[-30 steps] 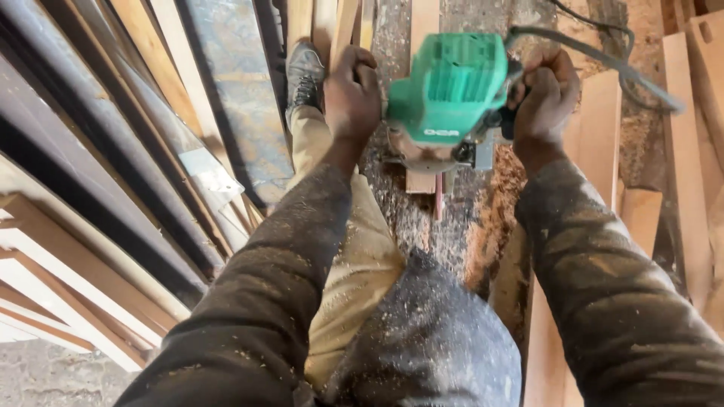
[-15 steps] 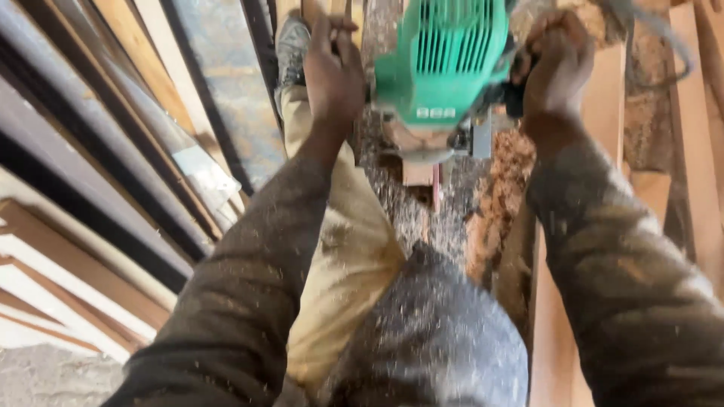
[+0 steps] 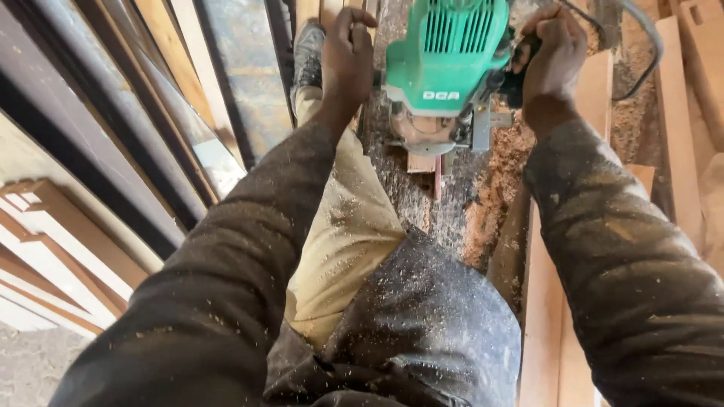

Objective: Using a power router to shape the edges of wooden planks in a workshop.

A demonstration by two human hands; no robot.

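Observation:
A green electric router (image 3: 446,64) stands upright on a narrow wooden strip (image 3: 423,160) at the top centre. My left hand (image 3: 347,62) is clenched on the router's left handle. On the right handle, my right hand (image 3: 554,56) holds tight; the black handle is mostly hidden under the fingers. Both sleeves are dark and dusted with sawdust. My leg in tan trousers (image 3: 343,218) stretches forward under my left arm, ending in a dusty shoe (image 3: 309,53). A black power cord (image 3: 641,53) loops away from the router to the right.
Sawdust and shavings (image 3: 501,177) are heaped right of the strip. Wooden planks (image 3: 547,324) lie along the right side. Long boards and frame mouldings (image 3: 90,196) lean on the left, with a glass pane (image 3: 245,83) among them.
The view has closed in on the router and hands, which now sit higher in the frame. The router has slid a little farther along the strip; both hands keep their grip.

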